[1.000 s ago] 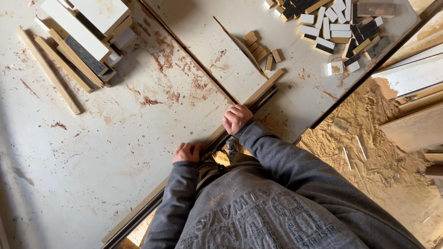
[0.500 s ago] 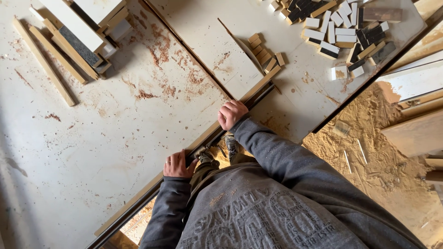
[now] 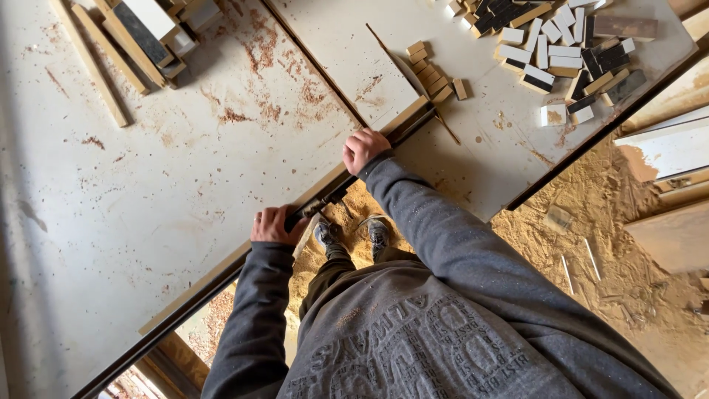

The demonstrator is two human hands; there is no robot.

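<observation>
My left hand [image 3: 275, 225] is closed over the dark metal rail [image 3: 221, 275] that runs along the near edge of a large white table top [image 3: 148, 192]. Further up the same edge, my right hand [image 3: 363, 150] is a fist on the rail and the thin wooden strip [image 3: 402, 118] beside it. Both grey sleeves reach forward from my body. Below the edge, between my arms, I see my two shoes [image 3: 353, 233] on sawdust.
A second white surface [image 3: 473, 140] to the right carries a row of small wooden blocks [image 3: 432, 70] and a pile of black, white and tan offcuts [image 3: 561, 44]. Stacked boards and strips [image 3: 140, 33] lie top left. Thick sawdust [image 3: 613, 222] covers the floor at right.
Both hands have moved up and to the left along the table edge. The near edge now sits further from my body, so my shoes and more of the floor show beneath it.
</observation>
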